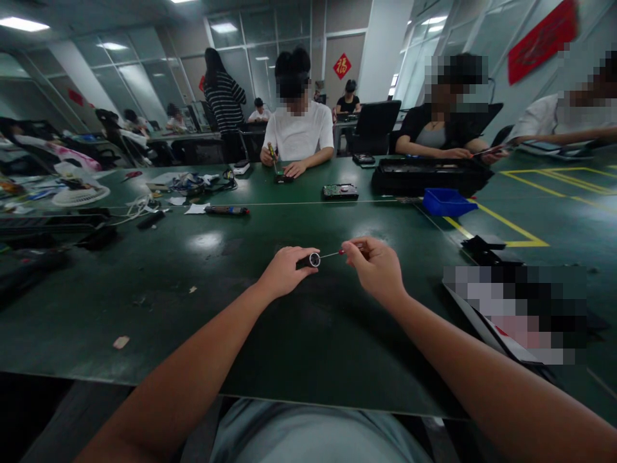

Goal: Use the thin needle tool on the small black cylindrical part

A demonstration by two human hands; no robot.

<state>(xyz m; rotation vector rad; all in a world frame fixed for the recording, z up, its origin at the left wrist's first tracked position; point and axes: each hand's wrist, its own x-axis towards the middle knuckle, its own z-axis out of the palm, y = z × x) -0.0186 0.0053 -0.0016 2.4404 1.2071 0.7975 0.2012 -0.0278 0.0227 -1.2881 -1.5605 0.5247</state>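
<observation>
My left hand (285, 270) is closed around a short black cylinder (315, 260) with a silver ring at its open end. That end faces toward me and to the right. In my right hand (378, 267) is a thin screwdriver (342, 251) with a red collar, its handle mostly hidden by the fingers. Its metal shaft points left, and the tip is at the ringed end of the cylinder; I cannot tell whether it is inside. Both hands are held above the green table (308, 360).
A blue bin (447, 202) and a long black case (429, 175) stand at the back right. A circuit-board device (340, 191) lies ahead, a dark pen-shaped tool (226, 210) to its left. Across the table, a person in white (301, 132) works with a yellow-handled screwdriver (272, 154).
</observation>
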